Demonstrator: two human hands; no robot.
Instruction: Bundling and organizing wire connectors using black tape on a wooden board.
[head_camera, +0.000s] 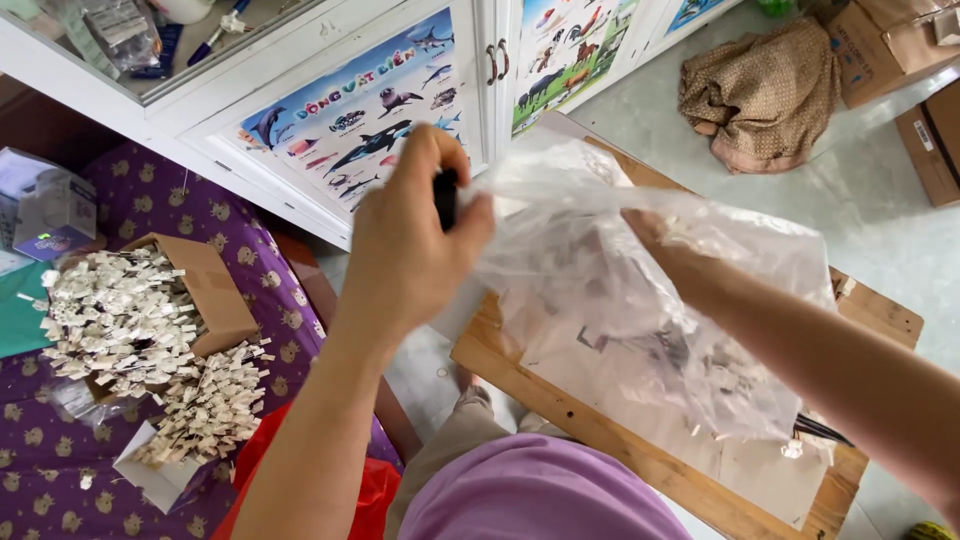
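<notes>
Clear plastic bag (640, 300) hides the right hand (650, 232).

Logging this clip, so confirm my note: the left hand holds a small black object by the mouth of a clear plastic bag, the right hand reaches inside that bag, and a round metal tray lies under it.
One detail is wrong. Under the clear plastic bag lies a rectangular wooden board, not a round metal tray, as the head view shows. The left hand does hold a small black object by the bag's mouth, and the right hand reaches inside it.
</notes>
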